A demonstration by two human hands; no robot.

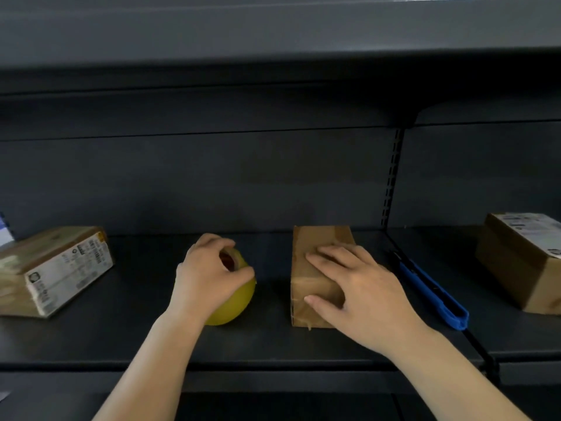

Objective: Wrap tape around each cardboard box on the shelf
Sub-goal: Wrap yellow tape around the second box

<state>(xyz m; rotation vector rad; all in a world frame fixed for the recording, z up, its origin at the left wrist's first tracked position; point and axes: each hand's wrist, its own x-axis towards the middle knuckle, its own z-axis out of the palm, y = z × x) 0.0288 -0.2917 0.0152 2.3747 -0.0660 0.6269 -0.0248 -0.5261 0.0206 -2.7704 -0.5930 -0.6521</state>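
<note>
Dark metal shelf bearing three cardboard boxes, one roll of yellow tape and one blue utility knife; two bare hands at work. The centre box, plain brown with tape already on its near end, serves as landmark. The right hand lies flat on top of the centre box, fingers spread and extended, thumb against the near left edge; it presses rather than grips. Left of the centre box, apart from it, stands the tape roll; the left hand is curled over it, fingers closed around its upper rim. Further left, well apart, lies a labelled box, label facing the viewer. Just right of the centre box lies the knife, pointing toward the shelf back. Far right sits the third box, label on top. All boxes are closed; contents cannot be told.
</note>
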